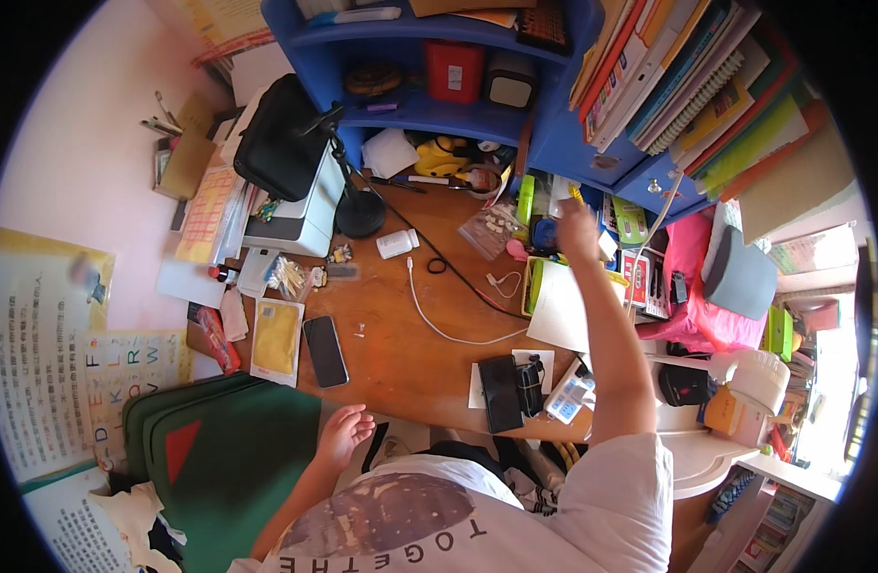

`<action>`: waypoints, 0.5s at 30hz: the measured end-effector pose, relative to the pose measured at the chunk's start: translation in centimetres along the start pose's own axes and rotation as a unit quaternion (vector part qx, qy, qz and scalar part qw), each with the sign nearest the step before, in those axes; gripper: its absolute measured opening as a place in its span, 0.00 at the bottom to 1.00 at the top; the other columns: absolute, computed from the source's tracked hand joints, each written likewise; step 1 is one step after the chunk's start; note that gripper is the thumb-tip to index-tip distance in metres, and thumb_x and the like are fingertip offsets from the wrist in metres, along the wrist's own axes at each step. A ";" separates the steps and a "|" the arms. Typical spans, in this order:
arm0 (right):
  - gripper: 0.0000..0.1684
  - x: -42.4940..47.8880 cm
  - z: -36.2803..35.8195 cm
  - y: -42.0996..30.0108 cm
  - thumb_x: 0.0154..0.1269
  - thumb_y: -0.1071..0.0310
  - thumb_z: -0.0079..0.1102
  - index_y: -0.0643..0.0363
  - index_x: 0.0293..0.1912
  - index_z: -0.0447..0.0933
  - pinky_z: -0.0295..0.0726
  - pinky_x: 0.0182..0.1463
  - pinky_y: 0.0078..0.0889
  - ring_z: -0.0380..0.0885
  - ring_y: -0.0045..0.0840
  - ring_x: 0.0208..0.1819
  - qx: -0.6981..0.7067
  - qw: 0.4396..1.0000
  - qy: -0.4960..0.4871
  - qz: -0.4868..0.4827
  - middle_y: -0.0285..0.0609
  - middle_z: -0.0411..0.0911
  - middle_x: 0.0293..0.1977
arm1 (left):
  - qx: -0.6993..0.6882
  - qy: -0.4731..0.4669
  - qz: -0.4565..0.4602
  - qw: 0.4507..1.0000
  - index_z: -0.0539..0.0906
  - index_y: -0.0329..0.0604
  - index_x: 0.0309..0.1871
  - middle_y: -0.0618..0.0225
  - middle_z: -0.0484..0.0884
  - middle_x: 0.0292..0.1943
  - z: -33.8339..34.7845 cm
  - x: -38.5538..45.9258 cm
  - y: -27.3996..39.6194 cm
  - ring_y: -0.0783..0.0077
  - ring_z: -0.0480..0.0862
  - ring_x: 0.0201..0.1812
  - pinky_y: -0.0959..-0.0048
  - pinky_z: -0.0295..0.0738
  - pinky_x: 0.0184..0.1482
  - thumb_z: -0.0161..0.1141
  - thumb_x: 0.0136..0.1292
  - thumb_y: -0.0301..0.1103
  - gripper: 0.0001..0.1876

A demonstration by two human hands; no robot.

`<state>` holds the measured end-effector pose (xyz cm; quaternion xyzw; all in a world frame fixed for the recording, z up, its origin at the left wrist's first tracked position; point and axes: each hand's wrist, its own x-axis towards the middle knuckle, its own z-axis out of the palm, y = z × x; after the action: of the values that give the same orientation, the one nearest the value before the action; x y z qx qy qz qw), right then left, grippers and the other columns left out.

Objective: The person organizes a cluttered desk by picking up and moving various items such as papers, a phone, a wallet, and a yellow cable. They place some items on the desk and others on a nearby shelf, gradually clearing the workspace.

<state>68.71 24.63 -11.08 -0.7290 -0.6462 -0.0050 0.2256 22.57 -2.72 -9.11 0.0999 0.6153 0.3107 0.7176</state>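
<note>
My right hand (579,228) reaches to the cluttered back right of the wooden desk (403,358), by a small yellow object (575,193); whether its fingers grip anything is hidden. Below that arm lies a sheet of white paper (557,304). My left hand (344,433) hovers off the desk's front edge, fingers loosely apart and holding nothing. Near it a smartphone (325,352) lies beside a yellow packet (276,339). A white bottle (397,244) lies on its side near a white cable (439,326). A clear bag of small pieces (492,228) lies left of my right hand.
A black desk lamp (360,213) stands before a blue shelf unit (439,118). A black wallet-like case (501,394) and a white power strip (572,392) lie at the front right. A green case (231,458) is at the left; a white lamp (757,379) is at the right.
</note>
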 end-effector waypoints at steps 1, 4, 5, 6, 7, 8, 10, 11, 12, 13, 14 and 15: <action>0.12 -0.6 1.3 -2.4 0.55 0.72 0.45 0.57 0.40 0.74 0.76 0.38 0.40 0.77 0.41 0.34 -0.047 0.997 -0.054 -0.040 0.48 0.76 0.33 | 0.002 0.001 0.001 1.000 0.72 0.41 0.47 0.65 0.77 0.35 -0.2 0.2 -0.2 0.71 0.78 0.39 0.74 0.73 0.42 0.48 0.63 0.30 0.10; 0.16 -3.5 5.9 -10.7 0.56 0.71 0.46 0.56 0.45 0.72 0.71 0.48 0.35 0.72 0.36 0.46 0.065 0.959 -0.169 -0.216 0.43 0.73 0.42 | 0.028 0.005 -0.019 0.999 0.72 0.41 0.47 0.65 0.78 0.36 -0.3 0.3 -0.7 0.71 0.79 0.38 0.74 0.73 0.42 0.48 0.63 0.30 0.10; 0.18 -4.2 6.7 -14.5 0.56 0.71 0.46 0.55 0.48 0.71 0.66 0.57 0.35 0.67 0.32 0.54 0.088 0.942 -0.223 -0.236 0.40 0.71 0.49 | 0.032 0.004 -0.018 0.999 0.73 0.41 0.47 0.65 0.78 0.36 -0.2 0.0 -0.8 0.71 0.79 0.38 0.74 0.74 0.42 0.49 0.63 0.31 0.10; 0.21 -4.5 8.0 -16.8 0.56 0.71 0.46 0.54 0.52 0.68 0.63 0.59 0.37 0.66 0.33 0.55 0.078 0.944 -0.197 -0.252 0.40 0.69 0.50 | 0.040 -0.001 -0.017 0.999 0.73 0.41 0.47 0.65 0.78 0.36 0.1 -0.2 -0.9 0.72 0.79 0.38 0.74 0.74 0.41 0.49 0.64 0.31 0.11; 0.23 -4.8 9.1 -18.6 0.57 0.70 0.46 0.53 0.55 0.66 0.60 0.61 0.38 0.65 0.33 0.56 0.070 0.945 -0.171 -0.269 0.40 0.67 0.52 | 0.046 -0.005 -0.015 0.999 0.73 0.41 0.47 0.65 0.78 0.36 0.3 -0.3 -1.0 0.72 0.79 0.38 0.75 0.74 0.41 0.49 0.64 0.31 0.11; 0.25 -4.7 10.2 -19.6 0.57 0.70 0.46 0.52 0.57 0.64 0.60 0.61 0.39 0.64 0.34 0.57 0.048 0.948 -0.163 -0.270 0.41 0.65 0.54 | 0.059 -0.012 -0.006 0.998 0.73 0.40 0.47 0.65 0.78 0.36 0.4 -0.3 -1.1 0.74 0.79 0.38 0.76 0.73 0.41 0.49 0.64 0.32 0.11; 0.28 -4.3 12.1 -20.6 0.58 0.69 0.46 0.49 0.60 0.61 0.60 0.61 0.41 0.63 0.36 0.58 0.002 0.952 -0.149 -0.267 0.42 0.62 0.57 | 0.115 -0.019 0.013 0.993 0.73 0.40 0.48 0.65 0.78 0.37 0.4 -0.5 -1.1 0.74 0.78 0.38 0.76 0.73 0.41 0.49 0.64 0.32 0.11; 0.29 -4.0 12.8 -20.5 0.58 0.69 0.47 0.50 0.60 0.59 0.59 0.61 0.43 0.62 0.36 0.59 -0.009 0.949 -0.188 -0.252 0.42 0.61 0.58 | 0.144 -0.022 0.022 0.989 0.73 0.40 0.48 0.65 0.78 0.37 0.3 -0.6 -1.0 0.75 0.78 0.38 0.76 0.73 0.41 0.49 0.64 0.32 0.11; 0.30 -3.9 13.1 -20.8 0.57 0.69 0.49 0.50 0.60 0.58 0.59 0.61 0.44 0.62 0.36 0.59 -0.019 0.942 -0.231 -0.241 0.43 0.61 0.58 | 0.160 -0.030 0.035 0.986 0.73 0.41 0.48 0.65 0.78 0.38 -0.1 -0.9 -1.3 0.75 0.78 0.38 0.77 0.73 0.41 0.49 0.64 0.32 0.11; 0.31 -3.8 13.3 -21.1 0.57 0.69 0.50 0.50 0.61 0.57 0.59 0.61 0.45 0.61 0.36 0.60 -0.030 0.934 -0.272 -0.229 0.43 0.61 0.58 | 0.157 -0.026 0.035 0.987 0.73 0.41 0.48 0.65 0.78 0.38 -0.5 -1.1 -1.5 0.75 0.78 0.38 0.77 0.73 0.41 0.49 0.64 0.32 0.11; 0.30 -3.8 13.4 -21.2 0.57 0.67 0.51 0.51 0.60 0.58 0.61 0.59 0.45 0.63 0.37 0.57 -0.016 0.928 -0.293 -0.228 0.44 0.63 0.56 | 0.155 -0.022 0.035 0.987 0.73 0.41 0.48 0.65 0.78 0.38 -0.9 -1.2 -1.8 0.75 0.78 0.38 0.77 0.73 0.41 0.49 0.64 0.32 0.11; 0.29 -3.7 12.6 -21.7 0.57 0.65 0.52 0.52 0.59 0.58 0.63 0.58 0.45 0.66 0.39 0.55 -0.003 0.920 -0.315 -0.231 0.45 0.65 0.54 | 0.148 -0.015 0.035 0.988 0.73 0.41 0.48 0.65 0.78 0.37 -1.4 -1.5 -2.1 0.75 0.78 0.38 0.77 0.73 0.41 0.49 0.64 0.32 0.11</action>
<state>44.04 26.73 -16.50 -0.5237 -0.8346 0.1710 0.0007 21.86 -5.58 -9.29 0.2312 0.6395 0.2400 0.6928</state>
